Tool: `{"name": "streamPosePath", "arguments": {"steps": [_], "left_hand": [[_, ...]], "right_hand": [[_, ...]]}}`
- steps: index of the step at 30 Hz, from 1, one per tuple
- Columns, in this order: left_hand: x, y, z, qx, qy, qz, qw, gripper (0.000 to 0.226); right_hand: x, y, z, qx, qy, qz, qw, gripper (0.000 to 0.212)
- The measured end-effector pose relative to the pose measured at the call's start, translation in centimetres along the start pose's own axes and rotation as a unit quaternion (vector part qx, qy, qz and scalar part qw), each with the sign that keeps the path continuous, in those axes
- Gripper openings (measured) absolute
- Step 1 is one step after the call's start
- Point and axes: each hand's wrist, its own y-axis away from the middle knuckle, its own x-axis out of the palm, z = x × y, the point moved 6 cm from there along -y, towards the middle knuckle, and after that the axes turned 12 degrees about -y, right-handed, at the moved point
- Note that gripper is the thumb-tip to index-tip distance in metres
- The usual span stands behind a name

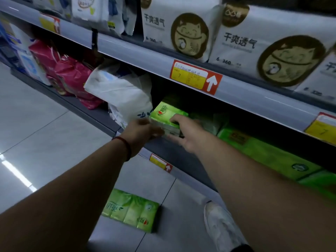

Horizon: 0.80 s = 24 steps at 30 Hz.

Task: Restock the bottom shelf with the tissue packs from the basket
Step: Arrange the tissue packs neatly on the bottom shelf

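Note:
A green tissue pack [166,115] sits at the front of the bottom shelf [169,153], held between both hands. My left hand [141,132] grips its left end, and my right hand [185,131] grips its right end with fingers curled over the top. More green tissue packs [263,153] lie on the same shelf to the right. Another green multi-pack [131,210] lies flat on the floor below. No basket is in view.
White plastic-wrapped goods [123,93] and pink packs [71,77] fill the bottom shelf to the left. Large white packs with a cat logo [189,33] stand on the shelf above. A white shoe [220,224] rests on the tiled floor near the shelf base.

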Motion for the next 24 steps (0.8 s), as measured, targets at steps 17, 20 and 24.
{"name": "streamPosePath", "arguments": {"steps": [17,20,24], "left_hand": [[-1.0,-4.1,-1.6,0.316,-0.436,-0.135,0.832,0.037],[-0.9,-3.7,-2.4,0.333,-0.453,-0.185,0.806,0.026],[0.2,-4.8,-2.5,0.285,-0.408,-0.198,0.844,0.027]], "right_hand": [[-1.4,-0.1,-1.0,-0.314,0.447,0.107,0.830,0.014],[-0.4,-0.2,-0.7,-0.338,0.424,0.114,0.833,0.021],[-0.6,-1.3,-0.4,-0.320,0.381,0.095,0.862,0.034]]}}
